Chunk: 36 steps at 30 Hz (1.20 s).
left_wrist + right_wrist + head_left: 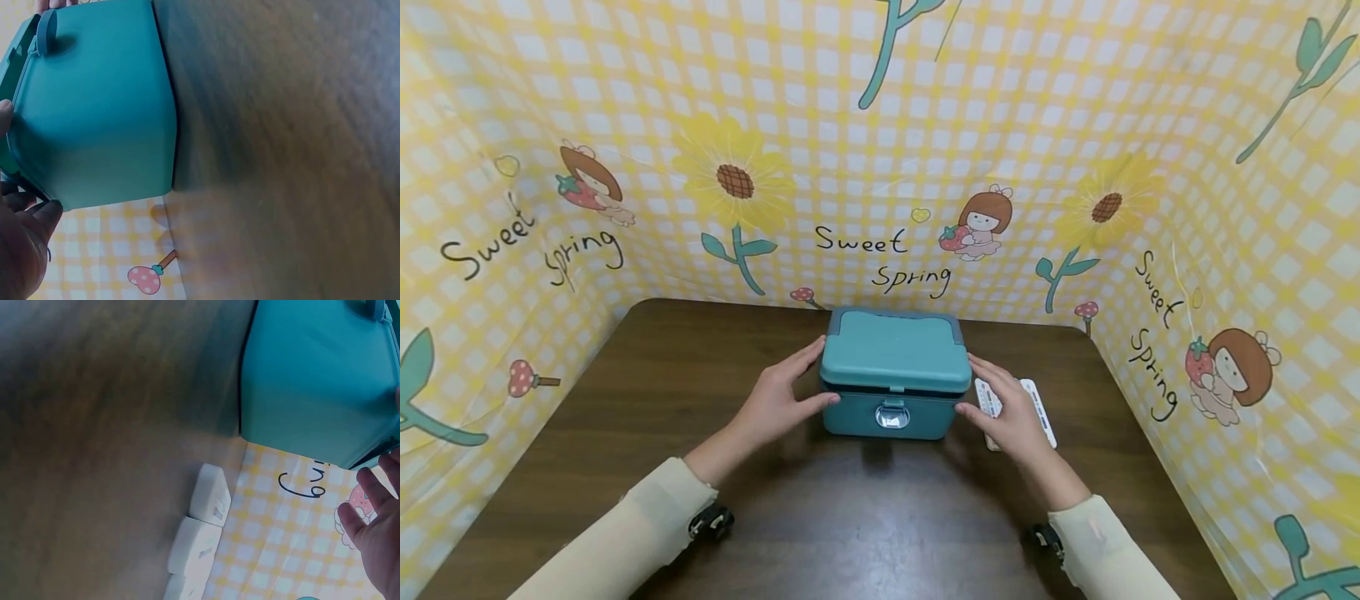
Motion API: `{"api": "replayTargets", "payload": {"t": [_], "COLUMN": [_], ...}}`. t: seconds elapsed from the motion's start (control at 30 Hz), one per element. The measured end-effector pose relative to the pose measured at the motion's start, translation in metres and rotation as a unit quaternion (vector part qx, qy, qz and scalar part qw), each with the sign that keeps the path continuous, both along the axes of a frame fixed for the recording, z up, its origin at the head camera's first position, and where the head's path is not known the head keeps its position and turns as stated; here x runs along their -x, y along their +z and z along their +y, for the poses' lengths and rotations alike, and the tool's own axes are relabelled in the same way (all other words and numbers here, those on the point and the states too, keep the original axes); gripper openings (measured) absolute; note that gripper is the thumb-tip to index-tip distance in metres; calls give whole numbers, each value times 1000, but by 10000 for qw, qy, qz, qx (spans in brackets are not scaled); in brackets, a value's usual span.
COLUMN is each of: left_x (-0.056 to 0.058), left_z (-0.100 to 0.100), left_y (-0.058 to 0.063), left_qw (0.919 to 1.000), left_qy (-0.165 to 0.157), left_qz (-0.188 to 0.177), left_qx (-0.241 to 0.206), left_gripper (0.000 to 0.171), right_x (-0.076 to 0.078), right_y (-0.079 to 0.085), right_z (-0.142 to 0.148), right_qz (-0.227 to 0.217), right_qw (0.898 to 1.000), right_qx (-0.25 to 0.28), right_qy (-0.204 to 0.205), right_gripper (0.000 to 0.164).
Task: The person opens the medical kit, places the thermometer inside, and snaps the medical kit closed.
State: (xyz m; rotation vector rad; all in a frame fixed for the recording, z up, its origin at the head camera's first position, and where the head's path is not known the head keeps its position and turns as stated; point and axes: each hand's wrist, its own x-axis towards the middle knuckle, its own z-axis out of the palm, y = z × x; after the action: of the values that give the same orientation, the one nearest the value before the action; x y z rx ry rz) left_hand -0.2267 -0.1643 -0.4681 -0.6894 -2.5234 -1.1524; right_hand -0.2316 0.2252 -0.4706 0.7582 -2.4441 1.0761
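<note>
A teal lidded box (886,412) sits on the table between both hands. Its lid (895,346) is down over the body, with a dark gap along the front. A latch with a clear oval piece (892,416) hangs at the front middle. My left hand (780,393) is at the left side, thumb at the front corner and fingers along the lid's edge. On the opposite side, my right hand (1011,410) has its thumb by the front right corner. In the right wrist view its fingers (373,489) extend loosely beside the lid's edge.
White flat pieces with small printed marks (1037,412) lie right of the box, partly under the right hand; the right wrist view shows them as blocky white segments (195,545). A yellow checked cloth (880,167) surrounds the dark wooden table (880,525) at its back and sides.
</note>
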Motion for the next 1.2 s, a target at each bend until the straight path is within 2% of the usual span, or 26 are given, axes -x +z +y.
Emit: {"api": "replayTargets", "payload": {"t": [0.3,0.6,0.93,1.2], "left_x": [9,14,23,30], "left_z": [0,3,6,6], "left_y": [8,16,26,34], "left_qw": [9999,9977,9961,9932], "left_qy": [20,-19,131,-31], "left_qz": [116,20,-75,-182], "left_qx": [-109,-678,-872,-1152], "left_gripper": [89,82,79,78], "right_x": [6,13,23,33], "right_y": [14,21,32,41], "right_z": [5,4,2,0], "right_qz": [-55,-206,-263,-376], "right_qw": [9999,9995,9986,9982], "right_qx": [-19,99,372,433], "right_qy": [115,200,260,178], "right_gripper": [71,70,67,67]}}
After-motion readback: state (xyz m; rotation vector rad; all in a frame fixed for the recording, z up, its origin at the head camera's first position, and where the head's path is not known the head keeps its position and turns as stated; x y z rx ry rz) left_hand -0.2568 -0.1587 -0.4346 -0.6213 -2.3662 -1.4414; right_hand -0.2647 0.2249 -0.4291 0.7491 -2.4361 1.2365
